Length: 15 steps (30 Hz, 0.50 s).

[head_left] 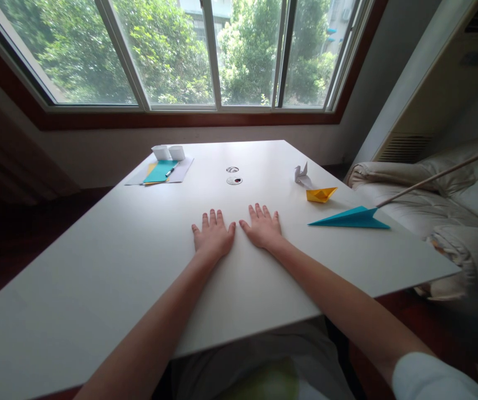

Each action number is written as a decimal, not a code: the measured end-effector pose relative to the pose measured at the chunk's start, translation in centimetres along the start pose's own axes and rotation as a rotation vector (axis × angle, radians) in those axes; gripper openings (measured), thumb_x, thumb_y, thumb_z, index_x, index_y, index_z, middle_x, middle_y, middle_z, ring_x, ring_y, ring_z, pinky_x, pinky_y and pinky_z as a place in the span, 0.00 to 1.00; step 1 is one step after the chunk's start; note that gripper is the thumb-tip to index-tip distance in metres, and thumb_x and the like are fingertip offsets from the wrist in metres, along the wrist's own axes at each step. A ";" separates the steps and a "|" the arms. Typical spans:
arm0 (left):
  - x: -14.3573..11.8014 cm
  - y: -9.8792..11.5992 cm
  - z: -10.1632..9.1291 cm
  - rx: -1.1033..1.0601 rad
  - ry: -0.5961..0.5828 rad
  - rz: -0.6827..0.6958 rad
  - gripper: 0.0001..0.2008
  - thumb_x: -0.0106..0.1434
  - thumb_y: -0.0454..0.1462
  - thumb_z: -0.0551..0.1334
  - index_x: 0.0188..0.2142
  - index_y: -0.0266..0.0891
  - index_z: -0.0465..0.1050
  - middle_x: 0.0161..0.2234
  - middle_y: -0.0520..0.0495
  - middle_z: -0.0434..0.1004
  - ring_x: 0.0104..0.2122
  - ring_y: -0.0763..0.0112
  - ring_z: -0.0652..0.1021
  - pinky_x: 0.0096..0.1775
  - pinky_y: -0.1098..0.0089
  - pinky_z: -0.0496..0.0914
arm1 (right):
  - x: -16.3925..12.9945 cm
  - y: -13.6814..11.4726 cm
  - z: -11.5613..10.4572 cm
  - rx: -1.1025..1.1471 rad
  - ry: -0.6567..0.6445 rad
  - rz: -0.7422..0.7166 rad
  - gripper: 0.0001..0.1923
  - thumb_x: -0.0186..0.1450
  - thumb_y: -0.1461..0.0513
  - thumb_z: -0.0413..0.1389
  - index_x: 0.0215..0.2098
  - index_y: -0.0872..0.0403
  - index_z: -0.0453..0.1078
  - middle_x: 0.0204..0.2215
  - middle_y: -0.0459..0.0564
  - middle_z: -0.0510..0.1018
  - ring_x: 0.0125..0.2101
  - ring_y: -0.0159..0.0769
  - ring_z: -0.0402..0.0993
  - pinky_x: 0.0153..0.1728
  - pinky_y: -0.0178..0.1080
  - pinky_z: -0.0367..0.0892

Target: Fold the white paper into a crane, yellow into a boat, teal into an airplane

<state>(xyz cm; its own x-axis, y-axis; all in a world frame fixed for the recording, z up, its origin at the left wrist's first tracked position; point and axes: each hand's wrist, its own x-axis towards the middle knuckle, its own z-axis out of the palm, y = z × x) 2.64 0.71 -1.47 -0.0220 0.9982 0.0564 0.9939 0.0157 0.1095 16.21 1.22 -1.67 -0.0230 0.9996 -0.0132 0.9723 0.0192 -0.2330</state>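
Observation:
My left hand [212, 234] lies flat on the white table [109, 278], fingers spread and holding nothing. Beside it, a small gap apart, my right hand [262, 226] also rests palm down with its fingers stretched out. To the right of my right hand is a blue paper plane [351, 218]. Behind the plane sit a yellow paper boat [321, 194] and a white folded paper crane [302, 175]. Straight ahead of my hands, two small round pieces lie on the tabletop, a patterned disc [232, 169] and a pale disc with a dark spot [234, 180].
At the far left of the table are stacked sheets of paper with a blue sheet [159, 171] on top, a pen [172, 169] and two white cup-like objects [169, 152]. A pale sofa [388, 180] stands to the right, a window [172, 55] beyond.

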 end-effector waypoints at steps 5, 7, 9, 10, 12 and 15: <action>0.1 0.0 0.1 -0.008 -0.008 -0.004 0.34 0.62 0.51 0.38 0.63 0.34 0.44 0.64 0.43 0.41 0.62 0.55 0.47 0.56 0.43 0.46 | 0.0 0.0 0.0 0.001 0.004 0.002 0.36 0.63 0.45 0.31 0.65 0.54 0.39 0.65 0.49 0.40 0.63 0.44 0.34 0.57 0.56 0.31; 0.1 0.0 0.1 -0.007 -0.007 -0.002 0.34 0.62 0.51 0.38 0.63 0.34 0.44 0.64 0.43 0.41 0.62 0.55 0.47 0.56 0.43 0.46 | 0.0 0.0 0.0 0.006 0.004 0.000 0.36 0.63 0.45 0.31 0.65 0.54 0.39 0.65 0.49 0.40 0.63 0.44 0.34 0.57 0.56 0.31; 0.1 0.0 0.0 -0.005 -0.003 0.002 0.34 0.62 0.51 0.38 0.63 0.34 0.45 0.64 0.43 0.42 0.62 0.54 0.47 0.56 0.43 0.46 | 0.0 0.0 -0.1 0.011 0.002 -0.001 0.37 0.63 0.45 0.32 0.65 0.54 0.39 0.65 0.49 0.40 0.63 0.44 0.34 0.57 0.56 0.31; 0.0 0.0 0.0 -0.005 -0.003 0.003 0.34 0.62 0.51 0.37 0.63 0.34 0.45 0.64 0.43 0.42 0.62 0.54 0.47 0.56 0.43 0.47 | 0.0 0.0 -0.1 0.013 0.002 -0.002 0.37 0.63 0.45 0.32 0.65 0.54 0.39 0.65 0.50 0.40 0.63 0.44 0.34 0.57 0.56 0.30; 0.0 0.0 -0.1 -0.004 -0.007 0.006 0.34 0.62 0.51 0.37 0.63 0.34 0.45 0.64 0.42 0.42 0.62 0.54 0.47 0.56 0.43 0.47 | -0.1 0.1 -0.1 0.015 0.000 -0.003 0.37 0.63 0.45 0.32 0.65 0.54 0.39 0.65 0.50 0.40 0.63 0.44 0.34 0.57 0.56 0.30; 0.0 0.0 -0.2 -0.005 -0.010 0.005 0.34 0.63 0.51 0.38 0.63 0.35 0.45 0.64 0.42 0.42 0.62 0.54 0.47 0.56 0.43 0.47 | -0.1 0.1 -0.2 0.016 -0.004 -0.003 0.36 0.64 0.45 0.32 0.65 0.54 0.39 0.65 0.50 0.40 0.63 0.44 0.34 0.57 0.56 0.30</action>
<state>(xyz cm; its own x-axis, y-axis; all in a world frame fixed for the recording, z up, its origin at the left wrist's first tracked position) 2.66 0.65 -1.28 -0.0160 0.9987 0.0473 0.9934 0.0105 0.1142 16.31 1.14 -1.51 -0.0264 0.9995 -0.0163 0.9683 0.0216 -0.2489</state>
